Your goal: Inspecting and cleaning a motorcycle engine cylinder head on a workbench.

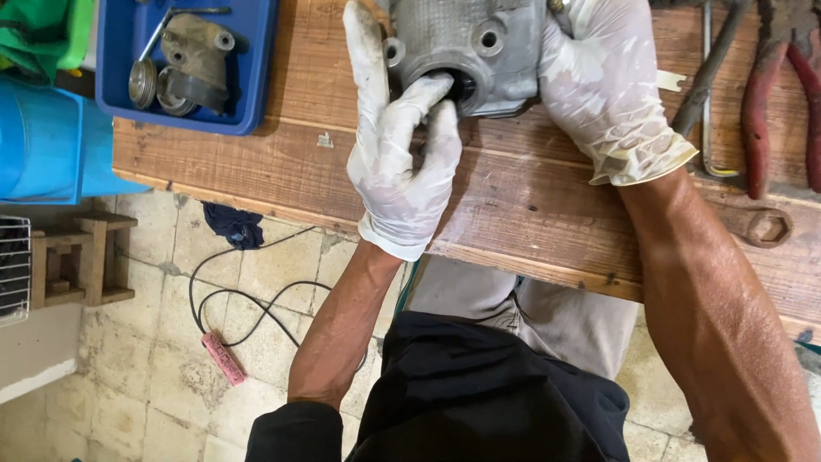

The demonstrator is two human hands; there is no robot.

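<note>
A grey cast-metal engine part [479, 47] with round holes rests on the wooden workbench [256, 162] at the top middle. My left hand [402, 154], in a white glove, touches its near side, with fingers pushed into a dark round opening. My right hand [607, 90], also in a white glove, grips the part's right side. Both hands hold the same part.
A blue tray [248, 85] with metal engine pieces stands at the bench's left end. Red-handled pliers [774, 94], metal rods [710, 77] and a ring spanner [761, 224] lie at the right. Below on the tiled floor are a black cable [239, 299], a dark rag [233, 227] and a small wooden stool [81, 257].
</note>
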